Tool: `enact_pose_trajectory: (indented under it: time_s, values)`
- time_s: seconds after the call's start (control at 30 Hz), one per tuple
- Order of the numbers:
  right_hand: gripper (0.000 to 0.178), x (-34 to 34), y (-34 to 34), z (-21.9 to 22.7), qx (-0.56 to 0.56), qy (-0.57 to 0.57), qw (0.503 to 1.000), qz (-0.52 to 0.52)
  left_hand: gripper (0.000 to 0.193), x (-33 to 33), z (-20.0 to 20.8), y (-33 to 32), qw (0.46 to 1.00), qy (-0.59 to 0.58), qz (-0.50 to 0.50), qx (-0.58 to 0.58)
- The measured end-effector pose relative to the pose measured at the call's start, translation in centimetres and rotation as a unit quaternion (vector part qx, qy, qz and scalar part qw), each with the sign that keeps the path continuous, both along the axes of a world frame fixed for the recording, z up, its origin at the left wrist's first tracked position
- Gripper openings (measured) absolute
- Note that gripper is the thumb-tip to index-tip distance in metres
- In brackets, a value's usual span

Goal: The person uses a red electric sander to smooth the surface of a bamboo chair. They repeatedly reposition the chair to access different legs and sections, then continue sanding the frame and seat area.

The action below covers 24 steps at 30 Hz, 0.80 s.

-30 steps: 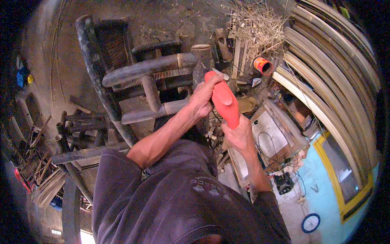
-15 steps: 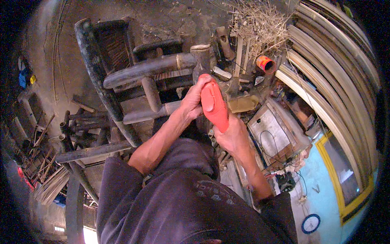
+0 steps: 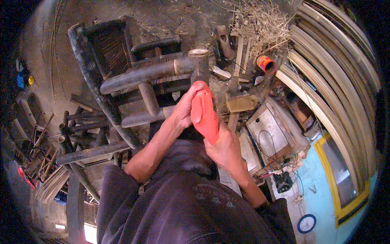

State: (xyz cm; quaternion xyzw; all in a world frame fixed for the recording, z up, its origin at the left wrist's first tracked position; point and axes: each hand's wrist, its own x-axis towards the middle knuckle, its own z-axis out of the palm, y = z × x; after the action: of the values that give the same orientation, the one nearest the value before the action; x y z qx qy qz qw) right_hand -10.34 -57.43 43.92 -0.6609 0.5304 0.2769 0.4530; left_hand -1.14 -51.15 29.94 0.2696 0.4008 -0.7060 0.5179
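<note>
Both hands hold an orange-red, elongated object (image 3: 205, 112) in front of my body. It has a raised oval part on its upper face and narrows toward me; I cannot tell its kind. My left hand (image 3: 187, 106) wraps its far left side, thumb over the top end. Around the narrow near end my right hand (image 3: 223, 147) is closed. Just beyond the hands stands a dark bamboo chair (image 3: 148, 73) with thick poles. Its upright post (image 3: 199, 67) is close to the object's far end, and I cannot tell whether they touch.
Another dark bamboo frame (image 3: 91, 152) stands at left. On the right are an orange-red can (image 3: 266, 64) lying on its side, a yellowish tray (image 3: 242, 103), a worn white box (image 3: 272, 128) and long stacked strips (image 3: 325, 77). Shavings (image 3: 264, 28) are heaped at the far right.
Both hands and the orange-red object have shifted slightly left and toward me. The grip looks the same.
</note>
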Motion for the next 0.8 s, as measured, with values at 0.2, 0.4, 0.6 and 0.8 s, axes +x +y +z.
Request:
enact_pose_trajectory:
  time_s: [0.2, 0.4, 0.6, 0.8]
  values:
    - [0.05, -0.5, 0.1, -0.4, -0.01, -0.034, 0.999, -0.012, 0.035, 0.3, 0.4, -0.2, 0.999, 0.029, -0.016, 0.034]
    - [0.044, 0.0, -0.2, -0.3, -0.049, -0.03, 0.997, 0.042, 0.037, 0.5, 0.2, 0.0, 0.998, 0.01, -0.017, 0.057]
    - [0.038, -1.7, -0.3, -1.2, -0.002, -0.005, 1.0, -0.009, 0.034, -0.3, 0.0, -0.9, 0.999, -0.001, 0.006, 0.034]
    - [0.03, -1.4, -0.8, -2.2, -0.002, 0.038, 0.999, 0.008, 0.027, -1.3, -3.1, -0.8, 0.999, -0.026, 0.038, -0.018]
